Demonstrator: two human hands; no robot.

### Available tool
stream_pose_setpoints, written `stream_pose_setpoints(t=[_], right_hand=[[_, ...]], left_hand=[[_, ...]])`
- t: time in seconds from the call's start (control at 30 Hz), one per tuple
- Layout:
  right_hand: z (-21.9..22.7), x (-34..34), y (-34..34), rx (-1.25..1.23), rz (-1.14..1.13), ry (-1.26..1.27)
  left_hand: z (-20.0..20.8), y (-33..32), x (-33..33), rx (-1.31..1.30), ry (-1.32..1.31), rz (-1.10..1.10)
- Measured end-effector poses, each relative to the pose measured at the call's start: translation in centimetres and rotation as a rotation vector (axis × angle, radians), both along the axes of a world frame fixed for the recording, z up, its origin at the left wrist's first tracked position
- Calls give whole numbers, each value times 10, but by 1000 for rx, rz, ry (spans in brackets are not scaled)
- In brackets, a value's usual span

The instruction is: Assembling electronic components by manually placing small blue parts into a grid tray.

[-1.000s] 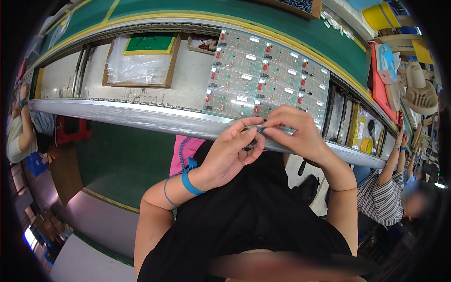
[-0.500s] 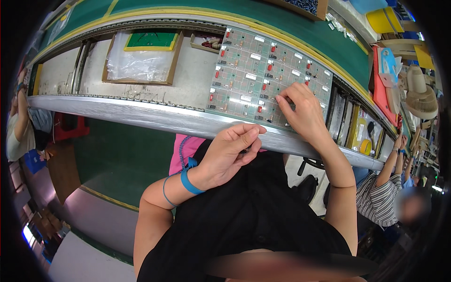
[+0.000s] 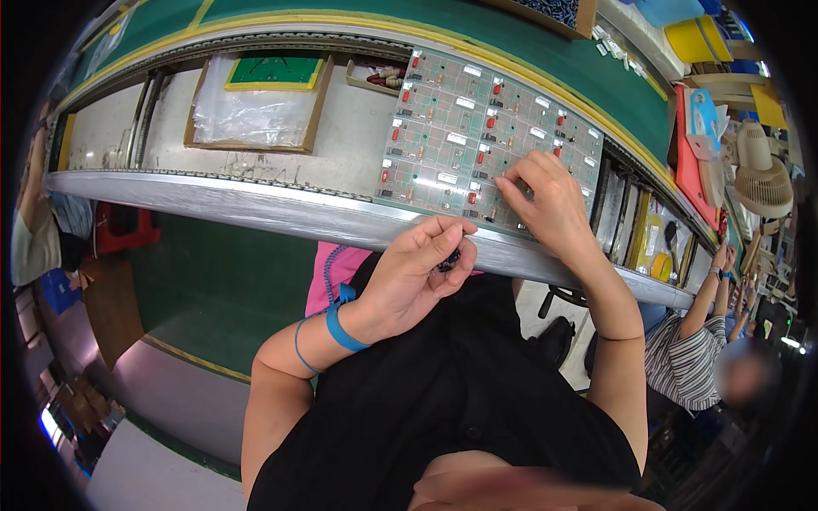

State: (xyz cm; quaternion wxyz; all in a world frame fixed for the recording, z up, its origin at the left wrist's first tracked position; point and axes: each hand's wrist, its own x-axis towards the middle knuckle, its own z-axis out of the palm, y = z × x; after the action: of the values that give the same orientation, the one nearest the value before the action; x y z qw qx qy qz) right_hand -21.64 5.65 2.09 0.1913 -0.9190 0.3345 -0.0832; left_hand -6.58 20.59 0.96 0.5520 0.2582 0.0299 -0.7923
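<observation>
A wide panel of circuit boards [image 3: 415, 192] lies across the conveyor rails, set with red parts, white blocks, small black parts and resistors. Over its right half, my right hand [image 3: 552, 204] is bent with thumb and fingertips down close to the panel's surface. Whatever those fingers grip, if anything, is too small or hidden. My left hand [image 3: 419, 266], wearing a blue wrist strap [image 3: 342, 330] with a coiled cord, is held just in front of the near rail. Its fingers curl around small dark electronic components [image 3: 449, 261], and thumb and index finger press together at the tips.
Left of the panel, a cardboard box [image 3: 317, 115] holds clear plastic bags and a green board. A small tray [image 3: 362, 78] of parts sits beside it. The metal rail [image 3: 256, 198] runs along the near side. A yellow tape roll [image 3: 662, 266] lies right; other people work at both sides.
My left hand has shifted slightly left and up, and the dark components in its curled fingers show more. My right hand has moved only slightly over the panel.
</observation>
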Motion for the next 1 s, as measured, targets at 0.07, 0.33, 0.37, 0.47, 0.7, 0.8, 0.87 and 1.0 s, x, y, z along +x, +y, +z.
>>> stream_pose_setpoints(t=[0.07, 0.33, 0.37, 0.47, 0.7, 0.8, 0.87, 1.0], right_hand=[[1, -1, 0, 3, -11, 6], [36, 0, 21, 246, 74, -175], [38, 1, 24, 319, 103, -213], [38, 0, 23, 439, 137, -241], [39, 4, 5, 608, 23, -215], [21, 0, -23, 468, -104, -261], [10, 1, -38, 445, -160, -204], [-2, 3, -44, 415, -248, -132]], left_hand=[[-1, -1, 0, 26, -15, -5], [1, -6, -5, 15, -40, 25], [2, -7, -7, 3, -45, 33], [0, -11, -10, -12, -43, 21], [7, -21, -10, 95, 52, 86], [4, -24, -9, 36, 9, 43], [1, -23, -7, 16, 12, 17], [1, -24, -5, 1, 12, -27]])
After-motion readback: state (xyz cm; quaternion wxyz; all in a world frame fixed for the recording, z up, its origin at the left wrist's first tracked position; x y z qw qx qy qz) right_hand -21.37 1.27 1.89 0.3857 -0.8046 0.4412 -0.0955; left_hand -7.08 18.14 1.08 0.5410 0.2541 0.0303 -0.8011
